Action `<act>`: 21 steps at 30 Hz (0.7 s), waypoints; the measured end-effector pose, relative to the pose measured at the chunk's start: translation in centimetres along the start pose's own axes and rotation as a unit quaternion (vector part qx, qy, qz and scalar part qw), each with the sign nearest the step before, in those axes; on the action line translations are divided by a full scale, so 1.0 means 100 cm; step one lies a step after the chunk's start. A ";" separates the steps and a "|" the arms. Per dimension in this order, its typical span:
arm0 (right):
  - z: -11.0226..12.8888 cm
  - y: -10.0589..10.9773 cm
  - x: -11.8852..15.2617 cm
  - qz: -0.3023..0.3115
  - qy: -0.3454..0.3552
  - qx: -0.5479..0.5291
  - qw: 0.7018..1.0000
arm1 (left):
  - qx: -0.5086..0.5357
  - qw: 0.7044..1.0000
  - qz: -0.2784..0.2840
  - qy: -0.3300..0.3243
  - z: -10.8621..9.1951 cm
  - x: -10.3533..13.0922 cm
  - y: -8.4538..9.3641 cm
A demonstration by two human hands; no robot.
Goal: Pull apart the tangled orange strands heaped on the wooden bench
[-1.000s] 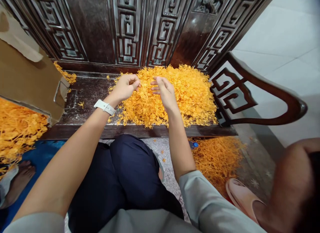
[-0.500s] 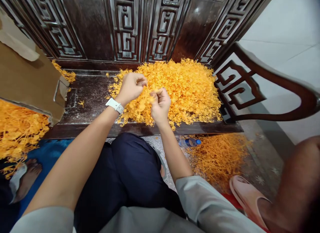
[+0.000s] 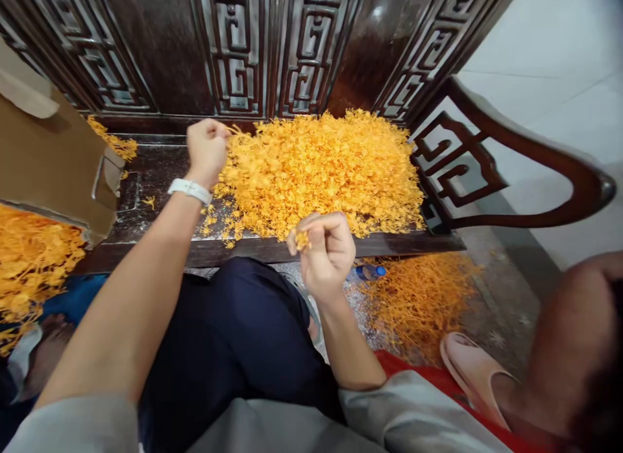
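A broad heap of orange plastic-looking flower pieces point(image 3: 331, 174) covers the right part of the dark wooden bench point(image 3: 170, 161). My left hand point(image 3: 207, 151), with a white watch point(image 3: 189, 191) at the wrist, is over the heap's left edge, its fingers pinched on a thin orange piece. In front of the heap, near the bench's front edge, my right hand point(image 3: 326, 255) is closed with a small orange flower piece point(image 3: 302, 239) between thumb and fingers. The two hands are well apart.
At the left stands a cardboard box point(image 3: 53, 141) beside more orange pieces point(image 3: 34, 271). A bottle with a blue cap point(image 3: 370, 272) and a pile of orange stems point(image 3: 423, 304) lie on the floor. At the lower right is a person's foot in a pink slipper point(image 3: 479, 375).
My hands have moved apart: the left one to the left and slightly up, the right one down toward me. Both fingers' grips stay closed on orange pieces.
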State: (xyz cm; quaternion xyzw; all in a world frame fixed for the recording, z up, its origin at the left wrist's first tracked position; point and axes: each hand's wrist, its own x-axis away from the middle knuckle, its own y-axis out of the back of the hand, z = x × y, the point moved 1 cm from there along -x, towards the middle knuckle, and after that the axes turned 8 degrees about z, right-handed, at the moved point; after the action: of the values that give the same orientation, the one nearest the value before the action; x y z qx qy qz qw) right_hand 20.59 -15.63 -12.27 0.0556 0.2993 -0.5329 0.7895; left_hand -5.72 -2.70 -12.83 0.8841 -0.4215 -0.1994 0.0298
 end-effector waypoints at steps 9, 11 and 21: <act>-0.029 0.021 -0.043 0.027 -0.136 -0.093 0.986 | 0.045 0.998 -0.014 -0.037 0.010 0.001 0.028; -0.046 0.026 -0.061 0.046 -0.115 -0.040 0.991 | 0.069 0.997 -0.012 -0.032 0.009 0.000 0.028; -0.106 0.046 -0.116 0.041 -0.112 0.269 0.956 | 0.158 0.985 -0.006 0.066 -0.021 0.016 0.016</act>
State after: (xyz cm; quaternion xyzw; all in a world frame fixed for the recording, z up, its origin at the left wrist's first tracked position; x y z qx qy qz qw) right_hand 17.36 -0.01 -15.80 0.2175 0.0521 -0.5637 0.7951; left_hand -5.15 -5.19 -11.05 0.8915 -0.4393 -0.0720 -0.0836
